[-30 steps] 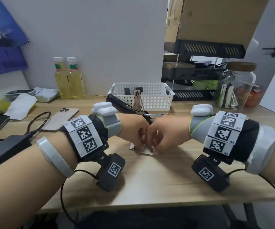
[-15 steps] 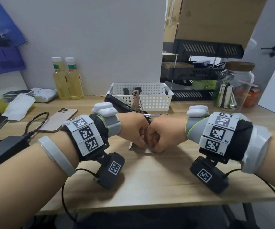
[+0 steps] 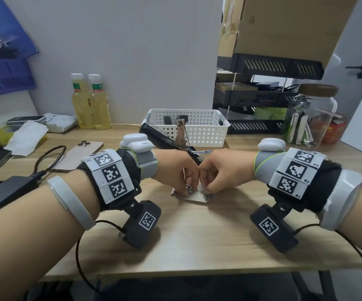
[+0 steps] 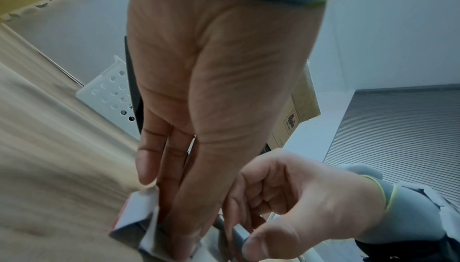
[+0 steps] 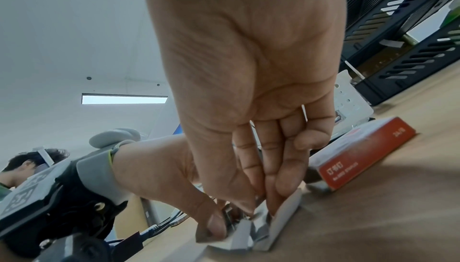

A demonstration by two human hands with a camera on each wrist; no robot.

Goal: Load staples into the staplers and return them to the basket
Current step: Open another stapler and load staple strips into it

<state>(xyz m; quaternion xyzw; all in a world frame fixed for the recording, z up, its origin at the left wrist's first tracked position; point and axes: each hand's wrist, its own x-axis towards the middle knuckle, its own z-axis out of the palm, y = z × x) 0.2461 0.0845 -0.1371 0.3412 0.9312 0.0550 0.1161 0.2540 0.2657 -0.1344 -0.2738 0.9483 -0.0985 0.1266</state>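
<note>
So both hands are bunched together mid-worktop, knuckle to knuckle over a little opened staple box. The left hand has its fingers pointing down, tips pressing on the box's paper flap. The right hand has its fingers curled in tight, pinching at something grey and metallic in the box, probably a staple strip, but it's too blurry to be sure. The black stapler lies flipped open just behind the hands, in front of the white basket. A second red staple box lies close by.
</note>
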